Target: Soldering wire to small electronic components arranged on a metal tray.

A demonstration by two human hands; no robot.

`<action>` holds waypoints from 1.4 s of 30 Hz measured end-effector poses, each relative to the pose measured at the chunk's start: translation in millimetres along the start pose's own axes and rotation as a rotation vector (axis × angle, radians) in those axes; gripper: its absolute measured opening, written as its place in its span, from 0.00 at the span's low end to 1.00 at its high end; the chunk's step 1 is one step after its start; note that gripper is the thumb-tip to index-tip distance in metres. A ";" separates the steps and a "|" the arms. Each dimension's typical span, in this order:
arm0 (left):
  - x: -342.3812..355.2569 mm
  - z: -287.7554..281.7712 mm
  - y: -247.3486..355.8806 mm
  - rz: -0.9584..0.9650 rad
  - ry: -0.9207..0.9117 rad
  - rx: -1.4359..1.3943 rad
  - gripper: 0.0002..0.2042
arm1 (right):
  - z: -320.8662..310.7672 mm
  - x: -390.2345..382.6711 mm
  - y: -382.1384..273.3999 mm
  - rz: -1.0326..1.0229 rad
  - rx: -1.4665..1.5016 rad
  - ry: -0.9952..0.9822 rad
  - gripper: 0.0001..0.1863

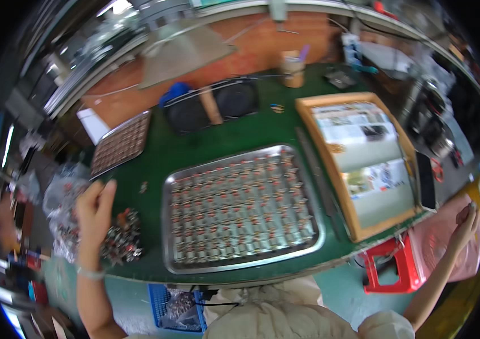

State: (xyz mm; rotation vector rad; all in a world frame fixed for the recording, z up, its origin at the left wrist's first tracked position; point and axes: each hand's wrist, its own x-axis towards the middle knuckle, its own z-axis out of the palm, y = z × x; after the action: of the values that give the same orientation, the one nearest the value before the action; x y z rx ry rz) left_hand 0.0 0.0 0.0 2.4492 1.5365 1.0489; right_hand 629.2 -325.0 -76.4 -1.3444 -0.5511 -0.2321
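Steel tray (168, 226) of small parts | left hand (94, 209) half-curled over loose parts pile (121, 240) | right hand (467, 221) grip unclear

- The left hand (94, 210) rested on a heap of small metal parts (121, 237) near the desk's (223, 138) front left edge, fingers loosely curled.
- The right hand (466, 221) hung off the desk's right end, over a pink bag (437, 248) beside a red stool (389, 265).
- A steel tray (240, 208) filled with rows of small components sat at the front middle.
- A wooden tray (358, 161) holding printed sheets lay to its right.
- A second tray (120, 143) lay toward the back left corner.
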 end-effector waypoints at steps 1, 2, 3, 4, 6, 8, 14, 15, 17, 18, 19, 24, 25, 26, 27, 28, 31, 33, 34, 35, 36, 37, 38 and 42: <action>-9.3 -2.4 6.5 -0.027 0.017 -0.002 0.18 | 16.2 2.8 -23.2 -0.059 -0.006 -0.165 0.09; -8.6 15.7 18.5 -0.095 0.044 -0.063 0.18 | 44.5 -5.8 -50.5 -0.156 -0.149 -0.322 0.07; 33.7 -22.7 -27.3 -0.060 0.107 -0.008 0.18 | 133.6 -89.4 -63.4 -0.133 -0.171 -0.383 0.06; 20.4 -29.2 -55.7 -0.116 0.168 -0.083 0.18 | 177.5 -106.0 -90.9 -0.133 -0.169 -0.661 0.06; 19.6 -14.1 -82.9 -0.159 0.272 -0.245 0.17 | 243.2 -126.0 -130.1 -0.562 -0.196 -1.044 0.06; 37.8 3.6 -91.3 -0.315 0.282 -0.416 0.15 | 300.4 -143.5 -145.9 -0.479 -0.290 -1.386 0.04; 98.8 55.3 -106.3 -0.606 0.060 -0.729 0.11 | 442.6 -147.2 -88.0 -0.808 -0.384 -1.263 0.05; 106.3 63.2 -110.1 -0.628 0.025 -0.753 0.11 | 463.2 -146.8 -77.9 -0.747 -0.436 -1.227 0.07; 117.7 79.3 -120.8 -0.601 0.009 -0.715 0.12 | 498.0 -147.3 -56.6 -0.690 -0.478 -1.194 0.08; 124.1 87.7 -123.9 -0.601 0.029 -0.666 0.12 | 514.0 -147.4 -42.5 -0.658 -0.438 -1.123 0.10; 128.9 93.3 -123.5 -0.602 0.049 -0.616 0.13 | 525.9 -148.1 -34.4 -0.624 -0.396 -1.053 0.12; 142.9 106.4 -123.8 -0.595 0.040 -0.674 0.11 | 552.4 -149.5 -19.9 -0.592 -0.410 -1.119 0.12; 144.8 108.5 -124.5 -0.581 0.033 -0.685 0.11 | 552.5 -149.0 -21.7 -0.602 -0.384 -1.108 0.11; 145.9 109.8 -125.3 -0.586 0.030 -0.703 0.10 | 553.3 -149.0 -22.2 -0.611 -0.359 -1.097 0.11; 147.6 112.0 -127.2 -0.589 0.028 -0.703 0.10 | 554.4 -148.6 -21.4 -0.610 -0.360 -1.100 0.11; 149.2 113.8 -128.7 -0.576 0.019 -0.724 0.09 | 555.9 -148.0 -20.6 -0.580 -0.313 -1.115 0.10; 151.2 118.2 -124.7 -0.573 0.015 -0.730 0.08 | 559.6 -144.3 -16.4 -0.534 -0.277 -1.138 0.10; 150.8 119.9 -123.6 -0.584 0.026 -0.708 0.07 | 561.7 -143.8 -18.4 -0.516 -0.281 -1.150 0.10; 150.4 119.6 -125.5 -0.583 0.033 -0.739 0.07 | 562.4 -143.8 -22.0 -0.492 -0.242 -1.168 0.09; 149.5 119.6 -127.1 -0.582 0.040 -0.770 0.07 | 561.9 -144.3 -26.0 -0.467 -0.203 -1.186 0.09; 148.1 119.6 -125.3 -0.583 0.034 -0.769 0.07 | 559.8 -145.2 -31.1 -0.483 -0.230 -1.186 0.08; 146.0 119.3 -123.6 -0.582 0.047 -0.772 0.07 | 557.6 -146.8 -30.5 -0.477 -0.234 -1.185 0.08; 143.4 119.3 -121.7 -0.582 0.060 -0.774 0.07 | 555.0 -148.3 -29.4 -0.530 -0.216 -1.159 0.08; 130.6 111.6 -118.6 -0.566 0.087 -0.799 0.07 | 540.6 -153.3 -28.3 -0.701 -0.121 -1.065 0.08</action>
State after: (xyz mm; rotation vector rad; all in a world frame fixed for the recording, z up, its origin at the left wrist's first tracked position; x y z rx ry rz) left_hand 7.7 198.1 -65.4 1.3594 1.3297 1.3026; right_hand 354.3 165.7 -63.5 -1.2752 -1.9335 -0.0934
